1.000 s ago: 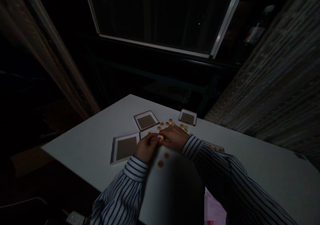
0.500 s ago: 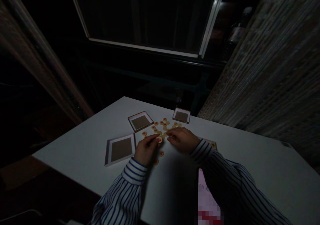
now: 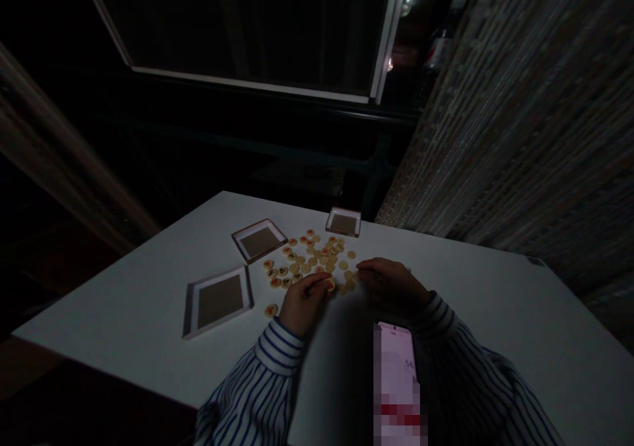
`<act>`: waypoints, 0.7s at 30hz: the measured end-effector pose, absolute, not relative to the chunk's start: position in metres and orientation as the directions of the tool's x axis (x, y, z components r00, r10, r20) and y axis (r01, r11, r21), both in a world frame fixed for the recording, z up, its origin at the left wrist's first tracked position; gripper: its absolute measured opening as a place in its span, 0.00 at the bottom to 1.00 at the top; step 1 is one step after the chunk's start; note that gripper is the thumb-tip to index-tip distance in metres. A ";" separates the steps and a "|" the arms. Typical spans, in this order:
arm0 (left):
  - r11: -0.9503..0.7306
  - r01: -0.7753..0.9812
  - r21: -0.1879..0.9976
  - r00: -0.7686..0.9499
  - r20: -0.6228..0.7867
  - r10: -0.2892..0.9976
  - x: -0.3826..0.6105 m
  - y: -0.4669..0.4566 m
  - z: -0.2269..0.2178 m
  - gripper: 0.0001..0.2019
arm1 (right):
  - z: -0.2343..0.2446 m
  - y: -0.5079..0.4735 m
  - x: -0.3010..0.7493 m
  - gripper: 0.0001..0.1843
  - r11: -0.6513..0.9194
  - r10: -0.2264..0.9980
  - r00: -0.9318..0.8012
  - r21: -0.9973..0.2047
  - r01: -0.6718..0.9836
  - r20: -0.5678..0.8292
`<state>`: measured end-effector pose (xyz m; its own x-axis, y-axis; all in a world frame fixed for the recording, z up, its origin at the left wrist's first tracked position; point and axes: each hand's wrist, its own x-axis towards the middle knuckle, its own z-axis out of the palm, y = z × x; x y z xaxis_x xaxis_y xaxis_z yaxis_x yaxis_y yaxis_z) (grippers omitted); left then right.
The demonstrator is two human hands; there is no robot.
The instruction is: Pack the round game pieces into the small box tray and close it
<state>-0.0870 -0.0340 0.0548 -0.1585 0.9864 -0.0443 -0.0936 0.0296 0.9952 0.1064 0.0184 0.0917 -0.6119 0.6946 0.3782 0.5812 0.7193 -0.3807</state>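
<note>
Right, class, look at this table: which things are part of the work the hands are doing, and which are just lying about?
In hand:
left hand, touching one piece
right hand, beside the pile
round game pieces, scattered on the table

Lying about, untouched:
large tray
middle tray
small tray
phone
bottle at the back

Very dim view. Only the white worktop (image 3: 148,300) catches weak light; a shadow falls near the sleeves. Surroundings sink into black, edges bend and smear, and a small glare (image 3: 391,64) shows beyond.
</note>
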 end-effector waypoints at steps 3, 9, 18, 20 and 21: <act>0.040 -0.075 0.996 -0.145 -0.051 0.988 -0.079 -0.032 0.055 0.13 | 0.088 0.015 0.119 0.12 0.679 0.734 -0.557 -0.423 0.599 0.390; 0.043 -0.049 0.998 -0.136 -0.050 0.989 -0.066 -0.029 0.059 0.11 | 0.073 0.011 0.148 0.12 0.619 0.785 -0.465 -0.485 0.617 0.410; 0.010 0.023 1.000 -0.095 -0.008 0.995 -0.055 -0.023 0.059 0.13 | 0.062 0.003 0.178 0.11 0.494 0.859 -0.256 -0.583 0.645 0.444; 0.011 0.015 1.000 -0.087 -0.010 0.996 -0.053 -0.021 0.057 0.14 | 0.059 0.000 0.182 0.11 0.472 0.863 -0.196 -0.604 0.642 0.466; 0.016 0.006 1.000 -0.083 -0.015 0.996 -0.052 -0.020 0.056 0.14 | 0.058 -0.001 0.184 0.11 0.460 0.864 -0.165 -0.612 0.643 0.476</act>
<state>-0.0523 -0.0202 0.0563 -0.0830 0.9964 -0.0152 0.0059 0.0157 0.9999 0.1839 -0.0014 0.0576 -0.1652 0.8638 0.4760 0.6432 0.4602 -0.6119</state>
